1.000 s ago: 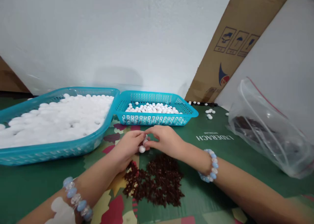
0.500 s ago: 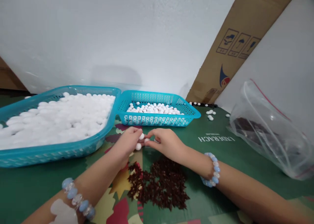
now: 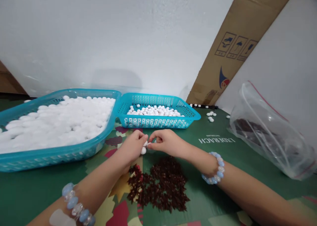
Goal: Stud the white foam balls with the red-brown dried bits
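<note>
My left hand (image 3: 133, 145) is closed around a few small white balls (image 3: 143, 150), which show at its fingertips. My right hand (image 3: 167, 141) meets it from the right, thumb and forefinger pinched against the balls; what lies between those fingertips is too small to make out. Just below both hands, a heap of dark red-brown, pointed little pieces (image 3: 168, 186) is spread on the green printed surface. Behind the hands stands a small turquoise basket (image 3: 158, 123) with white balls in it, some with dark spots.
A larger turquoise basket (image 3: 74, 150), heaped with white balls, stands at the left. At right a clear zip bag (image 3: 272, 140) holds more dark pieces. Loose white balls (image 3: 211, 115) lie near the cardboard strip (image 3: 223, 54) and the white wall (image 3: 111, 37).
My hands have drawn closer together, the left one shifting slightly right. The white balls at the left fingertips are now more covered by the fingers. The view has shifted slightly.
</note>
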`<state>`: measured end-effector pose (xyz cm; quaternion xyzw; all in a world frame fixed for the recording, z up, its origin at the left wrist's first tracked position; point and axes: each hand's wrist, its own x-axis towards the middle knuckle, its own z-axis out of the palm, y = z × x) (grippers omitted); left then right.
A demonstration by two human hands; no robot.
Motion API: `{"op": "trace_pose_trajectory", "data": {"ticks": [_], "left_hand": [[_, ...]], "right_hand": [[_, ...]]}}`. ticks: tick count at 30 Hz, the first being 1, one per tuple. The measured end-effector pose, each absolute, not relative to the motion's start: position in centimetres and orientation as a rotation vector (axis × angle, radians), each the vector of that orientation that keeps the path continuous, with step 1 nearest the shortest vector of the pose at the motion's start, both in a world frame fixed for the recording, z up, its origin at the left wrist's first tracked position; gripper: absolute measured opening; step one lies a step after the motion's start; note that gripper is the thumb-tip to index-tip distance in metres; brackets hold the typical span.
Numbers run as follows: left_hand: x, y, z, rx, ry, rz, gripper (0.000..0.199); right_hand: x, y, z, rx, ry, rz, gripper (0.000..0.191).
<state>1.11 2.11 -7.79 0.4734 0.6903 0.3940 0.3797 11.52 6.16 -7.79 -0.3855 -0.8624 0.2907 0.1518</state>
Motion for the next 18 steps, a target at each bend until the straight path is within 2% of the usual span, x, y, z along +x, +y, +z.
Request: {"op": "trace_pose_trajectory", "data": {"ticks": [18], "left_hand": [[-0.1,2.8,-7.5,1.81,1.827,0.609,0.007]], "right_hand": [[11.8,6.6,-7.3,-1.076,-2.673,0.734,0.016]]}}
